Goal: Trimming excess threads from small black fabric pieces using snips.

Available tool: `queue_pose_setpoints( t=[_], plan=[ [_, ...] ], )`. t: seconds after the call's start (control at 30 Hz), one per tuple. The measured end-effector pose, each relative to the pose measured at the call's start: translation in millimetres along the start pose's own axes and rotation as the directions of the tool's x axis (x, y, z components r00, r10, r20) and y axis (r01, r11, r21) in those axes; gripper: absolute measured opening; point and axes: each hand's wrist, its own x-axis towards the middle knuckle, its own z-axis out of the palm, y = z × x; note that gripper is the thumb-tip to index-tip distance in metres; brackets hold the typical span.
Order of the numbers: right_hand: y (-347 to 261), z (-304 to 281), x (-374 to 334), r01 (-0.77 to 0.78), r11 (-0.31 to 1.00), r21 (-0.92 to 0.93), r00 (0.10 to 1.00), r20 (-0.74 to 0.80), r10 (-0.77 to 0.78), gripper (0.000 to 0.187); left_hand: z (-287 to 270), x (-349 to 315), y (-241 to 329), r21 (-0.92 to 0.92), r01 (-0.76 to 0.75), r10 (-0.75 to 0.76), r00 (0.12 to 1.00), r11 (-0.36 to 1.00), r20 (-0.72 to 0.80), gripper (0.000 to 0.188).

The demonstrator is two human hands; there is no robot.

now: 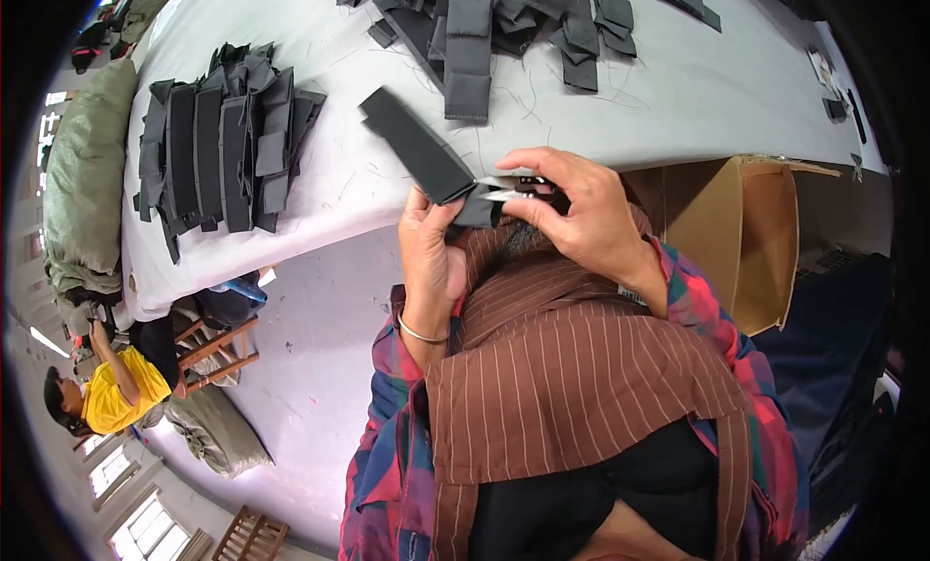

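In my left hand [431, 246] a dark grey fabric strip [417, 146] is gripped near its lower end, with the rest slanting up and left over the table edge. A shorter part of dark cloth hangs below my left fingers. My right hand [591, 217] is closed around a small pair of thread snips [499, 195], whose silver blades point left and meet the strip just beside my left fingertips. Whether the blades are apart at the cloth is hard to make out.
A white-covered table [339, 188] lies ahead. Stacked dark strips [223, 144] sit on its left; a loose pile [470, 38] lies at the far middle, with thread ends around it. At right stands an open cardboard box [765, 232]. A person in yellow [126, 391] sits at far left.
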Motion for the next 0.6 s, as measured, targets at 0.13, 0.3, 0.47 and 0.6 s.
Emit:
queue_pose_setpoints(
  t=[0.13,0.3,0.47,0.6],
  plan=[
    [2,0,-4,-0.013,0.998,0.055,0.987,0.159,0.004,0.037,-6,2,1,0.084,-0.017,0.008,0.995,0.996,0.101,0.024],
    [13,5,-4,0.01,0.996,0.088,0.979,0.204,-0.028,0.029,-3,-3,3,0.124,-0.058,0.043,0.992,0.991,0.119,0.045],
    [11,0,-8,0.117,0.992,0.043,0.977,0.173,-0.123,0.027,-16,-7,17,0.083,-0.114,0.082,0.944,0.99,0.32,0.069],
    [10,-1,-12,0.146,0.987,0.06,0.966,0.209,-0.156,0.025,-4,-3,22,0.206,-0.093,0.051,0.978,0.974,0.2,0.046]
  ],
)
